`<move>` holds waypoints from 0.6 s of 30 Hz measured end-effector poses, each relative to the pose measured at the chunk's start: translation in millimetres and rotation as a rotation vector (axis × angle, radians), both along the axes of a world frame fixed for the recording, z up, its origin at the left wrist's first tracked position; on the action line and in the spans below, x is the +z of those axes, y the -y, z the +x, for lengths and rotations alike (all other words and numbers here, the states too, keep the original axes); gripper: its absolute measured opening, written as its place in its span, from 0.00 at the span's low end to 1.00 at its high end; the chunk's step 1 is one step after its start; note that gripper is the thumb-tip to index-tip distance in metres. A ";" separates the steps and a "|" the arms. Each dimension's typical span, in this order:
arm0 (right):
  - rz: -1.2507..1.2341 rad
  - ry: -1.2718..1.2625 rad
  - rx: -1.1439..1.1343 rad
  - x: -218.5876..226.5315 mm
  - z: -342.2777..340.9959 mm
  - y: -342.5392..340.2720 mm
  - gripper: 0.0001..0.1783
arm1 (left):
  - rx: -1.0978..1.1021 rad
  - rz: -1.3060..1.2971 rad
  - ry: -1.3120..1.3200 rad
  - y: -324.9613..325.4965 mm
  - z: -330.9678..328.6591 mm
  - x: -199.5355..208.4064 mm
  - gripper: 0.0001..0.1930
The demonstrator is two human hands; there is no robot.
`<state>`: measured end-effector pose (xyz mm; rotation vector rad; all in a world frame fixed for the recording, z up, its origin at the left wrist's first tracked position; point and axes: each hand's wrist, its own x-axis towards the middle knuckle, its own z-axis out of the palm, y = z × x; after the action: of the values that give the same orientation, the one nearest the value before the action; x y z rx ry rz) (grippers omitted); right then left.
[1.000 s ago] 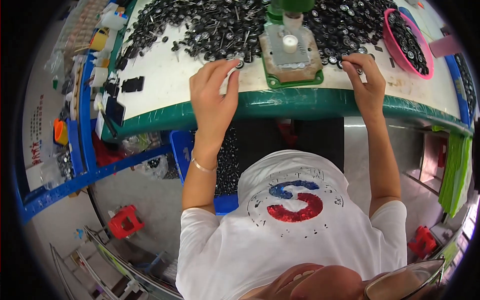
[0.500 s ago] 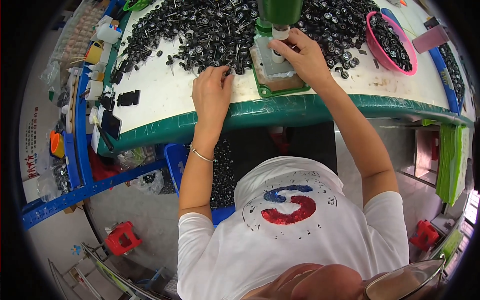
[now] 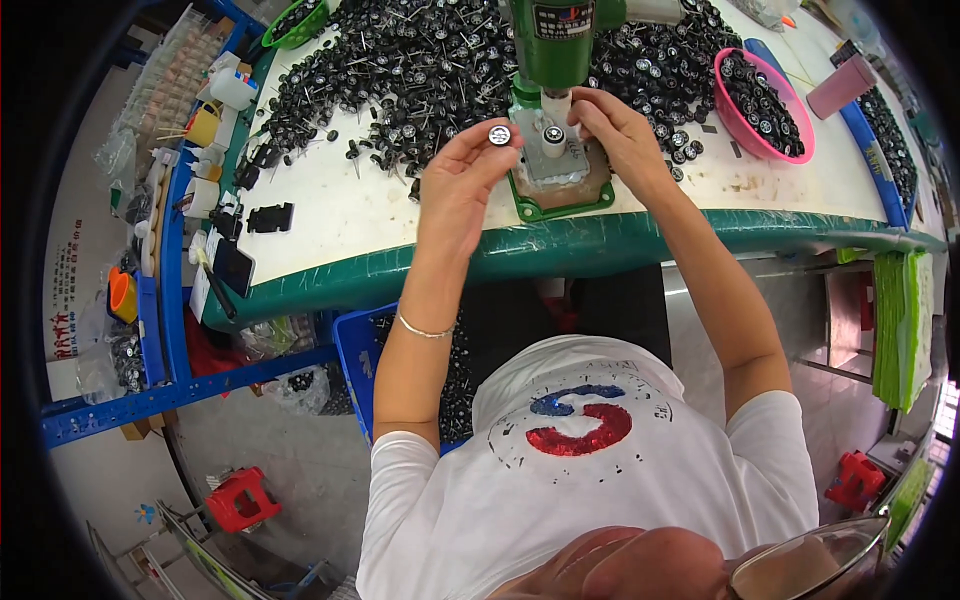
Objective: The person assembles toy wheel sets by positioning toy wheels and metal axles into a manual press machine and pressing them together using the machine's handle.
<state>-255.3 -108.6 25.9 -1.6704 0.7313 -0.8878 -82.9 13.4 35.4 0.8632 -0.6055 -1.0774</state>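
My left hand (image 3: 460, 185) is raised over the front of the table, its thumb and fingers closed on a small black toy wheel (image 3: 500, 135) with a silver hub. Beside the white ram of a green bench press (image 3: 550, 50), my right hand (image 3: 625, 140) is open, fingers bent and slightly apart. Another black wheel (image 3: 553, 135) sits on top of the short white post (image 3: 553, 149) on the press's grey plate (image 3: 545, 170), just left of my right fingertips. Nothing shows clearly between those fingertips.
A large heap of black wheels (image 3: 420, 70), many with metal axles, covers the table's far part. At right stand a pink basket (image 3: 732, 115) of wheels and a pink cup (image 3: 840, 87). Bottles (image 3: 232, 88) line the left side. The table has a green edge (image 3: 400, 268).
My left hand has lifted from the heap's edge toward the press with a wheel. My right fingers have come off the white post, and the wheel on it now shows.
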 end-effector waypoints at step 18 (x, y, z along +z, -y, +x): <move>-0.102 0.227 -0.368 107.4 -37.6 60.8 0.18 | 0.182 0.001 0.567 30.2 -18.9 2.7 0.07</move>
<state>-292.9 -169.4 133.3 -1.5132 0.8616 -1.3706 -101.7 -16.8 38.1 1.2116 -0.9734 -0.6615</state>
